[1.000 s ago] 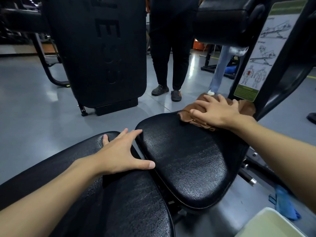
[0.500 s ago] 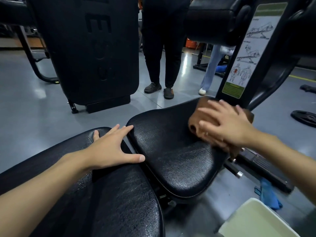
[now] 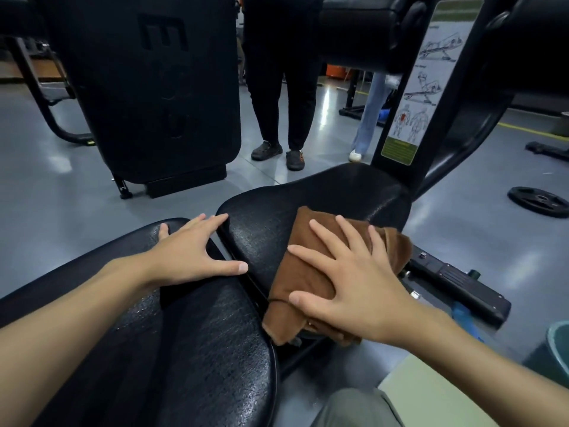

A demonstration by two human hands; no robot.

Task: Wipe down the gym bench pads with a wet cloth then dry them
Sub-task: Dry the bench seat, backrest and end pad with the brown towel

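Note:
A folded brown cloth (image 3: 303,272) lies on the near right part of the black seat pad (image 3: 335,195). My right hand (image 3: 354,278) presses flat on the cloth with its fingers spread. The cloth's lower end hangs over the pad's near edge. My left hand (image 3: 191,254) rests flat on the long black back pad (image 3: 172,349), fingers spread, thumb pointing at the gap between the two pads.
A big black machine shroud (image 3: 147,87) stands left of centre. Two people stand behind the bench: black trousers (image 3: 280,87) and light jeans (image 3: 369,118). An instruction placard (image 3: 428,81) is on the frame. A weight plate (image 3: 538,201) lies on the floor right. A bin rim (image 3: 558,349) shows far right.
My right hand has dragged the brown cloth from the seat pad's far end toward me, down to its near right edge. The left hand has stayed on the back pad.

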